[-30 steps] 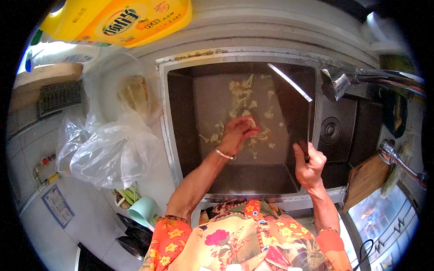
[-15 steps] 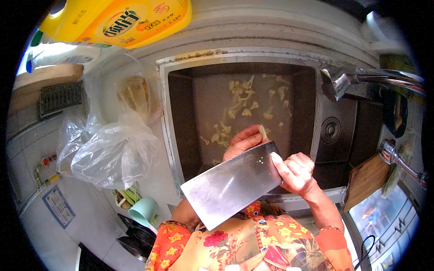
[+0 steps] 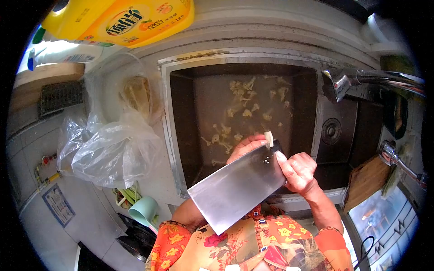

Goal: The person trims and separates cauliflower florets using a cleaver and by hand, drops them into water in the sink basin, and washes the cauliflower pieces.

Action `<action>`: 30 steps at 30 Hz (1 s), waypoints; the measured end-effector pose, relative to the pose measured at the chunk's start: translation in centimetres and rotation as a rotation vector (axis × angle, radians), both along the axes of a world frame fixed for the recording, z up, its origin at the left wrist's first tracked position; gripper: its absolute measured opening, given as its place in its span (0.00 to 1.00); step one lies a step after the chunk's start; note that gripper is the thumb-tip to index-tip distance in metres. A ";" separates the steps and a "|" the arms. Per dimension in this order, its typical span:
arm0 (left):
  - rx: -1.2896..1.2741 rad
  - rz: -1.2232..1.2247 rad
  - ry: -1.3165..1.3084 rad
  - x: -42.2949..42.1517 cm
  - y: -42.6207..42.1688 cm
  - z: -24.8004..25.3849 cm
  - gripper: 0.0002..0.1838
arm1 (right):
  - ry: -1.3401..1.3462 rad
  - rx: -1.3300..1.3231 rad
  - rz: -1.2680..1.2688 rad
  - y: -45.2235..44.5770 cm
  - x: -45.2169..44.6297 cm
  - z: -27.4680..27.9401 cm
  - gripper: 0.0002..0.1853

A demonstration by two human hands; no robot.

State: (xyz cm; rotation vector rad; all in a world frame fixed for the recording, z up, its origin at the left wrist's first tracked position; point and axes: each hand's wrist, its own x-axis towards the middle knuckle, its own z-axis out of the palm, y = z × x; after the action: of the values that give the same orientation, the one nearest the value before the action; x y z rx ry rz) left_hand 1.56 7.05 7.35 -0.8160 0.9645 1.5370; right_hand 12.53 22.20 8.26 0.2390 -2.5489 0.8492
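A wide metal cleaver lies flat to the camera over the sink's front edge. My right hand is closed round its handle end, thumb on the blade. Behind the blade, my left hand pinches a pale cauliflower piece, which touches the cleaver's upper corner; the rest of that hand is hidden. Below them, cauliflower florets are spread about in the large dark sink basin.
A crumpled clear plastic bag rests left of the sink. Behind stands a yellow detergent bottle. At the right are a chrome faucet, a smaller basin and a wooden board.
The cleaver has swung from the sink's right side to across the front edge. My left hand has come up behind it with the cauliflower piece, now standing at the blade's corner.
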 end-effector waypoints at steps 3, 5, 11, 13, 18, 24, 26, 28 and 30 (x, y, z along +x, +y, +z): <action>0.127 0.092 -0.044 1.3 -0.3 0.0 0.09 | -0.011 -0.027 -0.022 0.3 0.3 -0.5 0.25; 0.242 0.174 -0.078 2.1 -0.7 0.7 0.09 | -0.007 -0.018 -0.037 0.3 0.2 -0.6 0.25; 0.295 -0.039 0.154 0.7 -3.8 0.2 0.11 | -0.219 -0.198 -0.187 0.7 -0.2 -0.5 0.24; -0.033 -0.241 0.455 -0.9 -3.7 -1.6 0.14 | -0.345 -0.402 -0.280 0.3 -0.4 0.3 0.17; -0.619 -0.750 1.449 -1.7 -5.0 -12.5 0.16 | -0.353 -0.448 -0.360 0.0 -0.1 -0.1 0.14; -0.542 -1.403 1.601 0.4 -1.6 -16.2 0.23 | -0.365 -0.412 -0.390 0.3 0.2 -0.2 0.14; -0.548 -1.390 1.546 0.4 -1.0 -16.7 0.24 | -0.358 -0.415 -0.388 0.5 0.1 -0.1 0.14; -0.549 -1.407 1.552 0.7 -0.7 -17.4 0.25 | -0.370 -0.409 -0.384 0.7 0.1 0.0 0.14; -0.556 -1.428 1.558 0.6 -0.7 -17.5 0.25 | -0.380 -0.408 -0.379 0.7 0.1 0.0 0.13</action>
State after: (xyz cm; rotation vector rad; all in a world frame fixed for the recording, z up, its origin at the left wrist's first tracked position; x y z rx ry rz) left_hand 2.13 6.33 -10.18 0.9722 2.3399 0.2885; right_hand 12.64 22.86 8.31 -0.5614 -2.5437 1.3209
